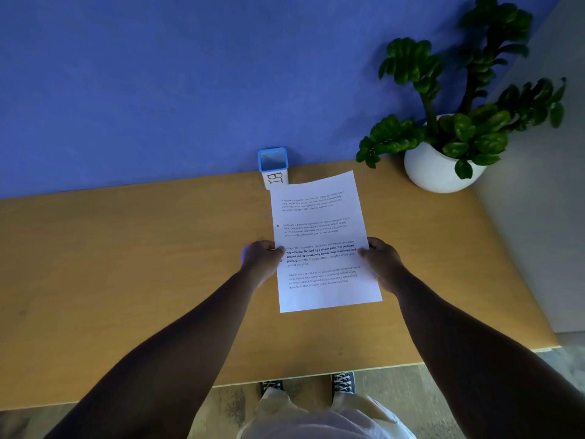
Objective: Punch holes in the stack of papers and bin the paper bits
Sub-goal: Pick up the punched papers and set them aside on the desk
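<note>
From the head view there is one stack of papers [324, 245], held up over the surface [126, 264] by two hands. The left hand [264, 259] grips the stack's left edge with its thumb on the printed face and the fingers curled behind; the right hand [381, 263] grips the right edge the same way. How many sheets make up the stack cannot be told; only the top sheet shows, with four blocks of printed text, the third partly in bold. One small dark dot, perhaps a hole, sits near the stack's left margin. A bluish glow shows just left of the left hand, too blurred to name.

One bin [273, 167] stands just beyond the top left corner of the stack, white with a blue square rim and hand-drawn letters on its side, partly covered by the paper. One plant [459, 99] with thick dark green leaves grows in one round white pot [435, 171], well to the right of the stack and farther back.

The surface is a plain tan wooden top that runs wide to the left of the stack and ends close to the person. Behind the stack rises a blue wall [158, 74]; to the right of the stack a grey wall [544, 217] meets it. Below the stack, past the near edge, two dark laced shoes [343, 381] stand on a mottled floor.
</note>
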Available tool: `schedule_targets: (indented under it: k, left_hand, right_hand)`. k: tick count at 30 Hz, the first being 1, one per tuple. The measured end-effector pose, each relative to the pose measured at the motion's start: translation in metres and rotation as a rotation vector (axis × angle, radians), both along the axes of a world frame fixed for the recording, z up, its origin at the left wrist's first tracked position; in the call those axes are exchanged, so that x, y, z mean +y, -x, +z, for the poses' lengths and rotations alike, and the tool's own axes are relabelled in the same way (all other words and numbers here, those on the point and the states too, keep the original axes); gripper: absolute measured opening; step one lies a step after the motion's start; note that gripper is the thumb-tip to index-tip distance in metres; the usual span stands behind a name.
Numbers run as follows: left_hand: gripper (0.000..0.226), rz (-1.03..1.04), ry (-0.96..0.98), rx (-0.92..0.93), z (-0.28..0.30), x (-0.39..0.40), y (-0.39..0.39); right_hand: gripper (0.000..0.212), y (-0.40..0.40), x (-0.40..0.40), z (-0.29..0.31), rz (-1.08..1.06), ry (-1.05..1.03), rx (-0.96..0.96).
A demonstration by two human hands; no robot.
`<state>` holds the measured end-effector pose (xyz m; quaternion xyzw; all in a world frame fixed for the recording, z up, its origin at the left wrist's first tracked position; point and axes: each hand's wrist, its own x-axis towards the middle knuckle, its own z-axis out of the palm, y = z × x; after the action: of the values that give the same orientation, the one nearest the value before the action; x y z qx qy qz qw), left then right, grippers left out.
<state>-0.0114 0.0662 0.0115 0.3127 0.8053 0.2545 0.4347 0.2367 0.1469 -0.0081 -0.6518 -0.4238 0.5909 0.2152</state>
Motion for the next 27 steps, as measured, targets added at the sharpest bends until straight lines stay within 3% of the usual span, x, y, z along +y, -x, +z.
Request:
schedule_targets:
  k: [7,14,20,27]
  left_hand:
    - [0.019,-0.014,0.039,0.075,-0.015,0.012,-0.01]
    - [0.021,-0.051,0.043,0.033,-0.029,0.033,-0.024]
    - [0.009,-0.056,0.036,0.014,-0.036,0.061,-0.038]
    - [0.019,-0.102,0.026,0.008,-0.045,0.103,-0.057]
  right_hand:
    - [0.025,-0.01,0.003,-0.005,-0.001,-0.011,-0.064]
    - [0.025,-0.024,0.012,-0.015,-0.06,-0.039,-0.131]
    - [0.025,-0.038,0.031,-0.019,-0.104,-0.078,-0.195]
    - [0.044,-0.051,0.072,-0.018,-0.101,-0.082,-0.287]
